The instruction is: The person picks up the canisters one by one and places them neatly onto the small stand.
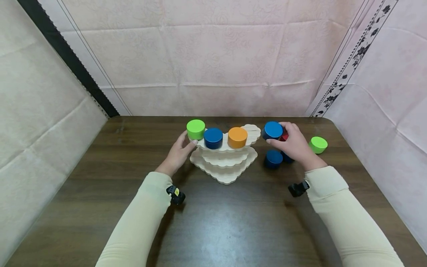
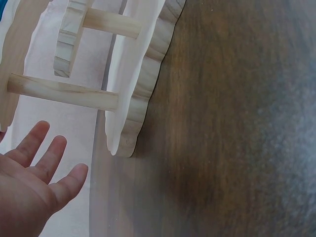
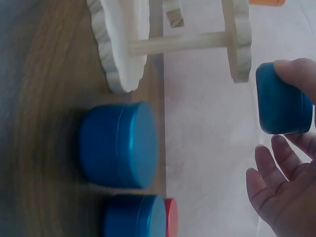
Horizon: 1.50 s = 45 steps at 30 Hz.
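A pale wooden tiered stand [image 1: 225, 172] with scalloped edges bears a blue tin [image 1: 213, 138] and an orange tin [image 1: 237, 137] on its top tier. At that tier's left end, my left hand [image 1: 178, 154] holds a lime green tin [image 1: 195, 129] between thumb and forefinger. Its other fingers [image 2: 69, 185] are spread in the left wrist view, where the green tin is out of frame. My right hand [image 1: 293, 144] pinches another blue tin [image 3: 281, 101] by its sides, raised beside the stand's right end; the remaining fingers are loosely bent.
Below my right hand, a blue tin [image 1: 273, 159] stands on the brown table [image 1: 213, 222], with another blue tin [image 3: 131, 217] and a red tin [image 3: 171, 217] beside it. A second green tin [image 1: 318, 145] is further right. Pale cloth [image 1: 217, 55] hangs behind the table.
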{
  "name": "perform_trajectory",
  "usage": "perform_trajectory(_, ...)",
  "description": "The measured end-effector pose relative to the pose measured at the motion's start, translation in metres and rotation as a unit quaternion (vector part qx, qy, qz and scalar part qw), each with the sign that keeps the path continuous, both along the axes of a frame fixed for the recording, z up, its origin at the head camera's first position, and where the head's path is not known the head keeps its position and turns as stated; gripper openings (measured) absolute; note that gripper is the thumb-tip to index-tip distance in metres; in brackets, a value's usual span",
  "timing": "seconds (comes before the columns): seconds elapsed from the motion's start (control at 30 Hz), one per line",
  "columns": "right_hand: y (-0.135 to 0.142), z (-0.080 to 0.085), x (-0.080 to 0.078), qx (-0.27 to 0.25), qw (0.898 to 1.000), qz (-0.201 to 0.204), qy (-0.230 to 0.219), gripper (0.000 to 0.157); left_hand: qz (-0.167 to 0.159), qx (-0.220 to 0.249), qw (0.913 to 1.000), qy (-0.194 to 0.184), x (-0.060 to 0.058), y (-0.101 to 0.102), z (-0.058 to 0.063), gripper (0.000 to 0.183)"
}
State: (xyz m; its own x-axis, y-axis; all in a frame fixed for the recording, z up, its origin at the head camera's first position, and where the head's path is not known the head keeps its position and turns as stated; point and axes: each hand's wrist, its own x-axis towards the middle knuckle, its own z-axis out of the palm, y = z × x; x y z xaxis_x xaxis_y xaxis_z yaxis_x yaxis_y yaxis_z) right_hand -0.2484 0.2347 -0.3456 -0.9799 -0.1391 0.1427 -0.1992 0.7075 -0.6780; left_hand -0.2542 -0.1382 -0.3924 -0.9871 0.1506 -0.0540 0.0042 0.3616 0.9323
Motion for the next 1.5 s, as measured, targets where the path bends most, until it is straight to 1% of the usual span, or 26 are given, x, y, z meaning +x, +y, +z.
perform_trajectory(0.17,-0.008,0.002,-0.006,0.003,1.000,0.011,0.000,0.063,0.004,-0.007,1.0000,-0.003,0.000,-0.001,0.000,0.074)
perform_trajectory(0.4,-0.020,0.004,-0.013,-0.005,1.000,0.018,-0.012,0.063,0.004,-0.005,1.0000,-0.005,0.000,-0.001,0.000,0.074)
perform_trajectory(0.7,-0.029,0.004,-0.022,-0.001,0.999,0.030,-0.012,0.058,0.004,-0.005,0.9999,-0.008,0.002,0.000,0.003,0.073)
perform_trajectory(0.93,-0.032,0.004,-0.024,-0.002,0.999,0.029,-0.032,0.062,0.005,-0.006,0.9999,-0.011,0.001,0.000,0.002,0.073)
perform_trajectory(1.2,-0.037,0.003,-0.024,-0.003,0.999,0.025,-0.044,0.065,0.006,-0.005,0.9998,-0.017,0.001,0.000,0.002,0.073)
perform_trajectory(1.43,-0.040,0.002,-0.025,-0.007,0.999,0.027,-0.043,0.065,0.000,-0.007,0.9999,-0.009,0.001,-0.001,0.001,0.075)
perform_trajectory(1.5,-0.040,0.002,-0.025,-0.009,0.999,0.029,-0.041,0.067,0.003,-0.006,0.9999,-0.010,0.000,-0.001,0.001,0.074)
